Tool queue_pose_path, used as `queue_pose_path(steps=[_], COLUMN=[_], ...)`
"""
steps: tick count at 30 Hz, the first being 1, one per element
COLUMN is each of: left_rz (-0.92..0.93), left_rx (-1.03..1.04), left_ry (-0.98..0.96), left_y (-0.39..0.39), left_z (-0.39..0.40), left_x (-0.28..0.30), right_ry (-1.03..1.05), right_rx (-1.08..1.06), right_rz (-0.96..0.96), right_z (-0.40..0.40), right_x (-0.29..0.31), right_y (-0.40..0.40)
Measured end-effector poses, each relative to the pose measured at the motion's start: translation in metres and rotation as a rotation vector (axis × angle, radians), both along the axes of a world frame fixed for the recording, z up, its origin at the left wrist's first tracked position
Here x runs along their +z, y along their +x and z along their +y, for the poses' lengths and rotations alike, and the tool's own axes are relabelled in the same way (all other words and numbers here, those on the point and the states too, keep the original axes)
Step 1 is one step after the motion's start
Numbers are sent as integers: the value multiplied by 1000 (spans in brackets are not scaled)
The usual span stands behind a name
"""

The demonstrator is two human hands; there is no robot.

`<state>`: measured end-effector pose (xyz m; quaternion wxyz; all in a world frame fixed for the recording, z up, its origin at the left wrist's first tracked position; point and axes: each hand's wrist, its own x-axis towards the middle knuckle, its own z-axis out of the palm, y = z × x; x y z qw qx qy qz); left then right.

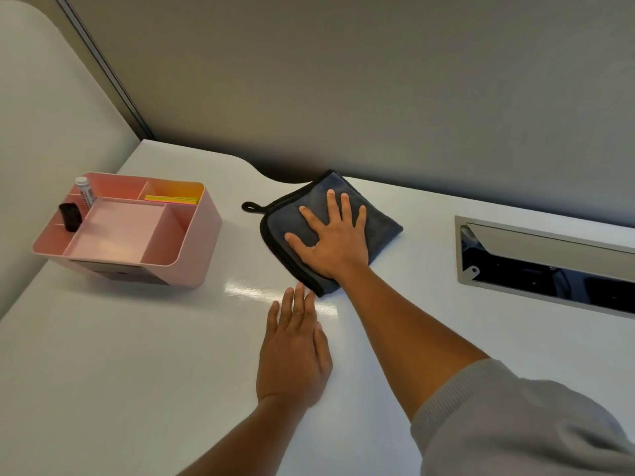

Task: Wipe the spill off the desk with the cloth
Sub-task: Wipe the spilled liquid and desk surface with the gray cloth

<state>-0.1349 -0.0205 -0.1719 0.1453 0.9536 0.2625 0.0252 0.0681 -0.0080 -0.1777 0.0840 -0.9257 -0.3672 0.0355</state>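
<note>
A folded dark grey cloth (381, 221) with black edging and a hanging loop lies on the white desk (137, 355), near its back edge. My right hand (331, 238) presses flat on the cloth with fingers spread. Just in front of the cloth, my left hand (295, 352) rests palm down on the bare desk, fingers together, its fingertips close to the cloth's near corner. A glossy streak (251, 290) shines on the desk to the left of those fingertips; whether it is liquid or reflected light I cannot tell.
A pink desk organizer (178, 255) stands at the left, holding a white marker (85, 192), a black object (69, 216) and yellow sticky notes (170, 199). A cable hatch (546, 266) with an open flap is set into the desk at the right. A grey partition rises behind.
</note>
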Motion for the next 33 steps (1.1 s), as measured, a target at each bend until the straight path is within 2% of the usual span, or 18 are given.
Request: queue_pose_path(steps=[5,12,16,28,33], left_rz=[-39,-77,-82,-27,-49], left_rx=[-26,-23,-17,-31,-40], left_ry=[-44,-80,-72,-13,-17], left_y=[-2,-4,-4,-5,-6], left_z=[0,2,5,2,0], left_x=[-1,-4,-6,-3,-2], right_ry=[-9,19,28,23,29], right_rx=[-68,-436,-552,-677,-748], right_rz=[5,39,56,67,86], right_z=[-23,-70,-85,-158,-184], right_x=[4,6,5,0,3], right_y=[28,40,10,-114,-129])
